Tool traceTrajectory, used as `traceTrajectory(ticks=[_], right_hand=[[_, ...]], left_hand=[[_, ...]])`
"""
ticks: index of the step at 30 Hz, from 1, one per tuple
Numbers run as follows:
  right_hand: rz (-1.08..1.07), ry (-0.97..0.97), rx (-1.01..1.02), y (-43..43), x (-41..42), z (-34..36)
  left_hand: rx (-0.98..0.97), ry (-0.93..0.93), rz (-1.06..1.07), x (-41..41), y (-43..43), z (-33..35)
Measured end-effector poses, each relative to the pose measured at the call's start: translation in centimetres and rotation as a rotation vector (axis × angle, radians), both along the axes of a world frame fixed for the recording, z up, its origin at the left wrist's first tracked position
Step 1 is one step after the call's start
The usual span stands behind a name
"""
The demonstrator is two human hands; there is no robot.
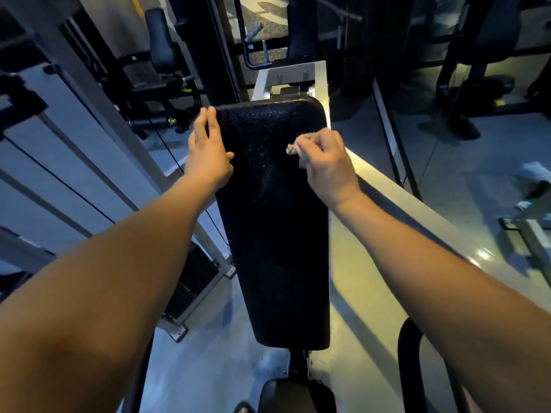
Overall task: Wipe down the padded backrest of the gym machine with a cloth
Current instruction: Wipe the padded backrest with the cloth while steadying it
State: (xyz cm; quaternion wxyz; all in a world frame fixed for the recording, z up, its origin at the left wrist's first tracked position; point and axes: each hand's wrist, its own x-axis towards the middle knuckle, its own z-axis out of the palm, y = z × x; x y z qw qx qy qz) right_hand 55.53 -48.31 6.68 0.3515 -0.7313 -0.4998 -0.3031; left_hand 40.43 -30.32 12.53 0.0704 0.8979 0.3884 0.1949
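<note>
1. The backrest (274, 234) is a long black pad in the middle of the view. It runs from the grey metal frame (289, 73) at the top down to the seat (295, 394) at the bottom.
2. The left hand (208, 150) lies flat against the left edge of the backrest, near its top. Its fingers are straight and point upward, the thumb touches the front of the pad, and it holds nothing.
3. The right hand (328, 165) is over the right side of the backrest at nearly the same height. Its fingers are curled tightly around a small crumpled cloth (293, 149) (light in colour), which sticks out toward the middle of the pad.
4. I cannot tell if the cloth touches the pad.
5. Small bright specks show on the upper part of the pad.
6. Another dark machine (161, 49) stands behind, on the left.
</note>
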Motion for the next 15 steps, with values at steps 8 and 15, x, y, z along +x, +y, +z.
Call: traceTrajectory(ticks=[8,15], right_hand=[[0.127,-0.027,-0.239,-2.0,-1.9,-4.1],[-0.057,0.011,-0.042,-1.6,-1.4,-3.3]], left_hand=[[-0.021,0.007,0.015,0.3,-0.4,0.2],[-0.019,0.021,0.005,0.0,-0.3,0.3]])
